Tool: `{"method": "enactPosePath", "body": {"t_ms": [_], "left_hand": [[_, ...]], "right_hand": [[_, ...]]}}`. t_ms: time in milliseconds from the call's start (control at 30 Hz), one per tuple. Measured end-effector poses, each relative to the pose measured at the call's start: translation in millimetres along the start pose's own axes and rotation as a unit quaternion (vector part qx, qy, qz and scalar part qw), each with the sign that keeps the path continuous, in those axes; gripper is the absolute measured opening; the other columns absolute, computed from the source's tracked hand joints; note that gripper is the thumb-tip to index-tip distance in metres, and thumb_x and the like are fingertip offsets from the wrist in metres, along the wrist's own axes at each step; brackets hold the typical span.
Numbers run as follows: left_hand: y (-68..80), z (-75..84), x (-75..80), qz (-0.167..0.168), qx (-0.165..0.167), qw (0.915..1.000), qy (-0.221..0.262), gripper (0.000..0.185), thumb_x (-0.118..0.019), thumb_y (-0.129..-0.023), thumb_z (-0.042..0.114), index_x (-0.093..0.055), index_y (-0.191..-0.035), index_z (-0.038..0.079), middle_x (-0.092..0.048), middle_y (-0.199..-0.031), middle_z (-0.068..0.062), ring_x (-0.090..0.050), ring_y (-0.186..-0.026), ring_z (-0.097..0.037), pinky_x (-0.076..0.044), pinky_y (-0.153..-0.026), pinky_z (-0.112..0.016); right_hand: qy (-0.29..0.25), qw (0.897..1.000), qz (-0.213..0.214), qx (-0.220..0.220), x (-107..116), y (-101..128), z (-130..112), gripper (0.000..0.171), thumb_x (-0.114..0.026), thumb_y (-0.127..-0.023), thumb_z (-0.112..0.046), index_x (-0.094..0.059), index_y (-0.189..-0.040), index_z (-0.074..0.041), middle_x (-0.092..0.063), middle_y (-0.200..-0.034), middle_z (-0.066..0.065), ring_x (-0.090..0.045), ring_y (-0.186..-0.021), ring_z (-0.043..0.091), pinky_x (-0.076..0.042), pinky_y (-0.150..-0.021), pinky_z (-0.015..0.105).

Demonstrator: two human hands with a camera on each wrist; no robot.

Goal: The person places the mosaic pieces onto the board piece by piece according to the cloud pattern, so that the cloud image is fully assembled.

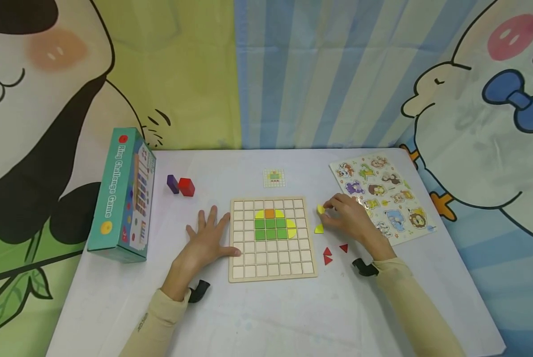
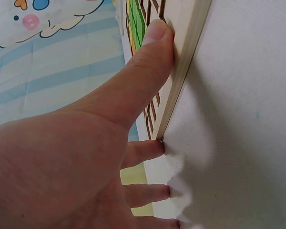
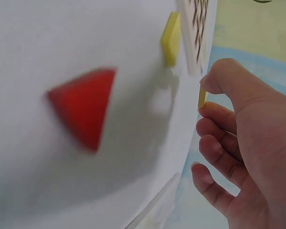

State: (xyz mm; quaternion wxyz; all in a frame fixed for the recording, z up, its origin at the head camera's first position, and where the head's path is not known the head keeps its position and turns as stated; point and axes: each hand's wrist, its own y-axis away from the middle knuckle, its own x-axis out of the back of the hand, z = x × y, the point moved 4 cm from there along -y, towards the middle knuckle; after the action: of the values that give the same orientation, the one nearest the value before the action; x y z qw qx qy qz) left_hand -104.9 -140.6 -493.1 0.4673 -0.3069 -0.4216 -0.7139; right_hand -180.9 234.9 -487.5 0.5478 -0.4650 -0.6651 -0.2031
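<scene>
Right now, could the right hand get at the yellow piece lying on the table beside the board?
Probably yes. The right hand is just above that loose yellow piece, with bare table between them. But its fingers already pinch another yellow piece, so it would likely have to place that first.

1. Right hand (image 3: 245,157), at right of frame, fingers curled, pinching a thin yellow flat piece (image 3: 202,98) edge-on between thumb and forefinger.
2. Second yellow flat tile (image 3: 170,39), lying on the white tabletop (image 3: 62,38), just beside the edge of the pale wooden grid board (image 3: 196,33).
3. Red triangular piece (image 3: 83,107), blurred, lying on the tabletop, well apart from the hand.
</scene>
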Motion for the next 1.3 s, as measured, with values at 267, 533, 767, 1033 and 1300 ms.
{"method": "enactPosePath", "body": {"t_ms": [267,533,767,1033,1300], "left_hand": [[-0.5,-1.2,-0.7,-0.006,0.002,0.9999,0.009,0.113,-0.086,-0.074,0.051,-0.027,-0.161,0.009,-0.001,-0.167,-0.030,0.006,-0.150,-0.061,-0.004,-0.103,-0.088],[0.2,0.8,0.9,-0.001,-0.001,1.0000,-0.002,0.111,-0.086,-0.074,0.050,-0.029,-0.160,0.008,-0.005,-0.167,-0.032,0.003,-0.149,-0.063,-0.006,-0.102,-0.089],[1.0,0.9,1.7,-0.001,-0.001,1.0000,-0.004,0.111,-0.087,-0.074,0.050,-0.030,-0.159,0.008,-0.006,-0.166,-0.032,0.002,-0.149,-0.063,-0.007,-0.102,-0.089],[1.8,1.6,3.9,-0.004,-0.001,1.0000,-0.005,0.110,-0.085,-0.076,0.052,-0.029,-0.160,0.008,-0.006,-0.166,-0.032,0.002,-0.149,-0.063,-0.007,-0.103,-0.089],[-0.2,-0.8,1.2,-0.002,0.000,0.9998,-0.017,0.111,-0.085,-0.075,0.054,-0.030,-0.160,0.008,-0.007,-0.166,-0.032,0.000,-0.149,-0.063,-0.010,-0.102,-0.089]], "right_hand": [[-0.001,0.998,0.000,0.060,-6.2,-27.7,-38.2,0.024,-0.081,-0.084,-0.023,-0.075,-0.099,-0.005,-0.068,-0.097,0.005,-0.065,-0.088,0.020,-0.057,-0.075,0.036],[-0.018,0.996,-0.012,0.090,-24.4,-43.0,-71.6,0.022,-0.078,-0.087,-0.024,-0.075,-0.099,-0.006,-0.068,-0.098,0.003,-0.062,-0.086,0.017,-0.056,-0.076,0.034],[-0.028,0.991,-0.010,0.133,-39.6,-52.8,-98.7,0.022,-0.080,-0.084,-0.023,-0.076,-0.097,-0.006,-0.069,-0.095,0.004,-0.061,-0.083,0.017,-0.055,-0.073,0.032],[0.020,0.991,-0.017,0.129,-55.5,-58.8,-130.3,0.022,-0.076,-0.087,-0.030,-0.076,-0.096,-0.010,-0.066,-0.092,0.000,-0.059,-0.081,0.016,-0.051,-0.071,0.032],[0.028,0.996,-0.030,0.078,-65.4,-61.5,-153.3,0.023,-0.073,-0.089,-0.030,-0.075,-0.094,-0.009,-0.065,-0.089,0.000,-0.056,-0.076,0.014,-0.047,-0.067,0.032]]}}
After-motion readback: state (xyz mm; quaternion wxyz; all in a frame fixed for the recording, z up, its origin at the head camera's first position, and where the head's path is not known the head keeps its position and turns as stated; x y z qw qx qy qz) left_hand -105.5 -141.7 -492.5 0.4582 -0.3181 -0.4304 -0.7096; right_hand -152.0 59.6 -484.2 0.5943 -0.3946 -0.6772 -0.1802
